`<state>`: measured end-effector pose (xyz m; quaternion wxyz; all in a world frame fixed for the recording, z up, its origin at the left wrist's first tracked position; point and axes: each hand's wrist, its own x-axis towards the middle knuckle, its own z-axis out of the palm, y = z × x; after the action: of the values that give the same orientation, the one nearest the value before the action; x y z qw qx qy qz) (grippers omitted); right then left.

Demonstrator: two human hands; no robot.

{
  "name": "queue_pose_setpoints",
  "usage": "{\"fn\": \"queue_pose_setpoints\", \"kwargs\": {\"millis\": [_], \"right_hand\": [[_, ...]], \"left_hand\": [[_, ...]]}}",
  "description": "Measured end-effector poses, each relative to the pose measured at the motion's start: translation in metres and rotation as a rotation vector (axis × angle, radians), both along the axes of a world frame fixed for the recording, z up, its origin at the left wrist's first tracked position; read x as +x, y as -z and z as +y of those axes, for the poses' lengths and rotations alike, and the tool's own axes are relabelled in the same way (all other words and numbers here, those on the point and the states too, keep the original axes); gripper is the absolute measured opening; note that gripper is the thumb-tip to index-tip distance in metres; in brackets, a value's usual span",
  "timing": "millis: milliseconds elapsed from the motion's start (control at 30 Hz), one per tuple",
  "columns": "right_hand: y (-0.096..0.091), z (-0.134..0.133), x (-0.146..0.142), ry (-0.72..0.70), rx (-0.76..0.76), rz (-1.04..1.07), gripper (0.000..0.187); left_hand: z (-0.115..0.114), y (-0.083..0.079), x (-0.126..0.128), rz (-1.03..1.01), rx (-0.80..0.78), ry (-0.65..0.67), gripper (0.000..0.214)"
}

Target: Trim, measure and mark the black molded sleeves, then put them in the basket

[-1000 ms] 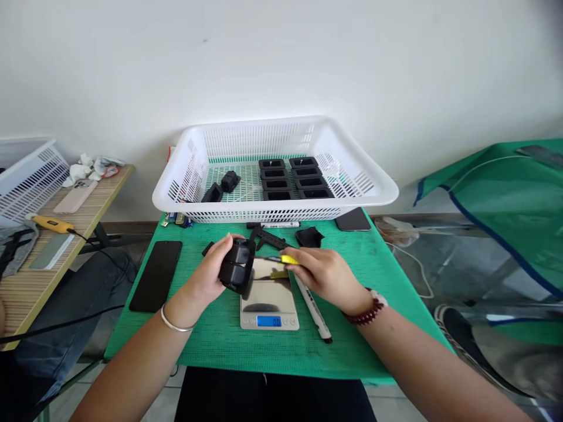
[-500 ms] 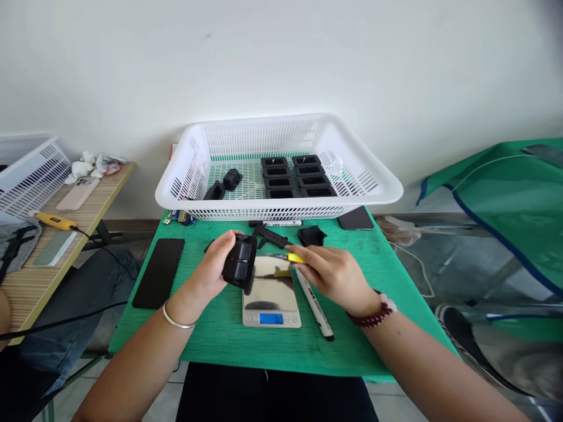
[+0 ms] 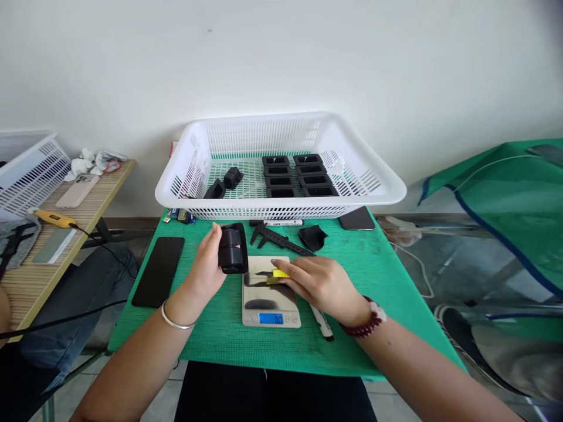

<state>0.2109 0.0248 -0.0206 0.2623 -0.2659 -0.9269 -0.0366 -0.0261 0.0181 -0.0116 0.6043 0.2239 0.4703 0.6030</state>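
My left hand point(image 3: 207, 261) is closed around a black moulded part point(image 3: 231, 249) with two rounded blocks and a flat flange, held up left of the scale. In my right hand point(image 3: 319, 287) is a yellow-handled utility knife point(image 3: 279, 274), its thin blade pointing left, low over the scale plate. The digital scale point(image 3: 270, 302) reads 0.0 and its shiny plate mirrors the knife. A white marker point(image 3: 324, 328) lies partly under my right hand. Beyond the hands lie a black caliper point(image 3: 281, 239), another marker point(image 3: 284, 223) and a crumpled black piece point(image 3: 313, 237).
A white basket point(image 3: 281, 206) at the back holds several black frames point(image 3: 277, 171) and a black block part point(image 3: 232, 177). Phones lie left point(image 3: 159, 272) and right point(image 3: 357, 219) on the green table. On the left, a wooden table point(image 3: 101, 193) carries a yellow tool point(image 3: 55, 218); a person's leg shows below.
The black part has moved slightly left and turned, away from the knife. My right hand has drawn the knife down and left over the scale plate, uncovering more of the caliper.
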Motion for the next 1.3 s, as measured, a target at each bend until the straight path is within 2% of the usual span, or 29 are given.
{"fn": "queue_pose_setpoints", "kwargs": {"millis": [167, 300, 367, 600, 767, 933, 1067, 1200, 1300], "right_hand": [[0.0, -0.002, -0.001, 0.085, 0.017, 0.035, 0.025], [0.001, -0.005, -0.003, 0.038, 0.02, 0.021, 0.025], [0.003, -0.005, -0.004, 0.065, 0.03, 0.017, 0.024], [0.004, -0.006, -0.007, 0.08, 0.038, 0.013, 0.021], [0.005, -0.006, -0.007, 0.09, 0.028, 0.039, 0.021], [0.004, -0.005, -0.005, 0.143, 0.003, 0.06, 0.021], [0.004, -0.004, -0.002, 0.131, 0.034, 0.036, 0.023], [0.004, -0.002, 0.002, 0.227, 0.061, 0.074, 0.023], [0.003, -0.002, 0.002, 0.13, 0.067, 0.041, 0.023]], "left_hand": [[-0.003, -0.006, 0.004, 0.07, 0.084, -0.055, 0.031], [-0.008, -0.011, 0.011, 0.142, 0.123, -0.145, 0.028], [-0.01, -0.013, 0.014, 0.14, 0.117, -0.163, 0.029], [-0.008, -0.011, 0.013, 0.029, 0.021, -0.058, 0.032], [-0.004, -0.004, 0.007, -0.073, -0.009, -0.087, 0.027], [-0.003, -0.006, 0.007, -0.147, 0.004, -0.117, 0.026], [-0.004, -0.007, 0.008, -0.172, -0.023, -0.098, 0.028], [-0.005, -0.006, 0.008, -0.18, -0.024, -0.114, 0.032], [-0.005, -0.006, 0.008, -0.193, -0.035, -0.124, 0.031]]}}
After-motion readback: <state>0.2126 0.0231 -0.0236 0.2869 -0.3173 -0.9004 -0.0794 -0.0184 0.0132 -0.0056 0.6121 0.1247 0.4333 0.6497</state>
